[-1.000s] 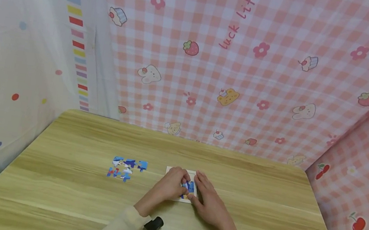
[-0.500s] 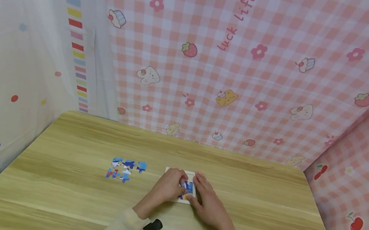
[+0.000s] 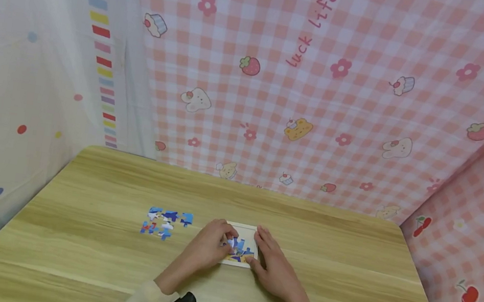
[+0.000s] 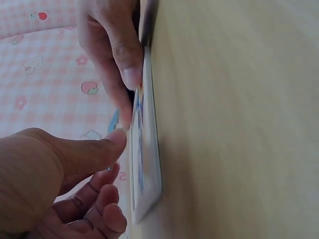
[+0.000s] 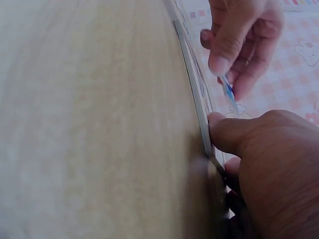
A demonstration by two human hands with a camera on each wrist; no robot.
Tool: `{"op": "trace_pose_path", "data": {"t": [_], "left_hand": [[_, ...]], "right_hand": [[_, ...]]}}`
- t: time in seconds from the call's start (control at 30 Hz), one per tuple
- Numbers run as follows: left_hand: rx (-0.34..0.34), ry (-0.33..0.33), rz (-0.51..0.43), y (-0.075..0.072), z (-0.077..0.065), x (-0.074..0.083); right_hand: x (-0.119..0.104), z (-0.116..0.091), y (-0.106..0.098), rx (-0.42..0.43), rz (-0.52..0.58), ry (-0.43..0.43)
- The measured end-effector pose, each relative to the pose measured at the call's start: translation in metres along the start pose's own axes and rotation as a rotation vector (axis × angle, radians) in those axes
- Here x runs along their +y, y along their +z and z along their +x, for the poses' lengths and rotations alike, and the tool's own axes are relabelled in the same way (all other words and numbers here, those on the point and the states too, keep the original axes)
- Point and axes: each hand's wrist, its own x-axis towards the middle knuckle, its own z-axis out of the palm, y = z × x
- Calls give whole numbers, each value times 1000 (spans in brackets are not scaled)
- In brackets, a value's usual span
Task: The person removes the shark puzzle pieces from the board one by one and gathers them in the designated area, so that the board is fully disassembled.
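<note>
My left hand (image 3: 209,242) is over the left side of a small white-rimmed puzzle board (image 3: 249,233). Its thumb and fingertips pinch a blue-and-white jigsaw piece (image 5: 229,93), raised above the board in the right wrist view. Several joined pieces (image 3: 240,256), blue with yellow along the bottom, lie in the near part of the board; its far part is bare and pale. My right hand (image 3: 274,265) holds the board by its right side, thumb at the near corner and fingers along the edge. The left hand hides the board's left rim in the head view.
To the left, several loose blue, white and red jigsaw pieces (image 3: 165,222) lie in a loose group on the wooden table (image 3: 326,245). A pink checked cloth (image 3: 277,99) hangs behind the table, and a white dotted cloth (image 3: 43,107) hangs at the left.
My left hand has shifted left from over the middle of the board, uncovering more of the joined pieces. The right hand and the loose pieces stay in place.
</note>
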Motion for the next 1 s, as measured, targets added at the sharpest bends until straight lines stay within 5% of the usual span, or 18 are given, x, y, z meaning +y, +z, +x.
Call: {"op": "trace_pose_path", "data": {"t": [0.43, 0.67, 1.0], "left_hand": [[70, -78, -82, -25, -17, -26], [122, -94, -41, -41, -25, -38], [111, -135, 6, -63, -34, -54]], "right_hand": [[-1, 0, 0, -18, -30, 28], [1, 0, 0, -22, -26, 37], [2, -1, 1, -20, -22, 37]]}}
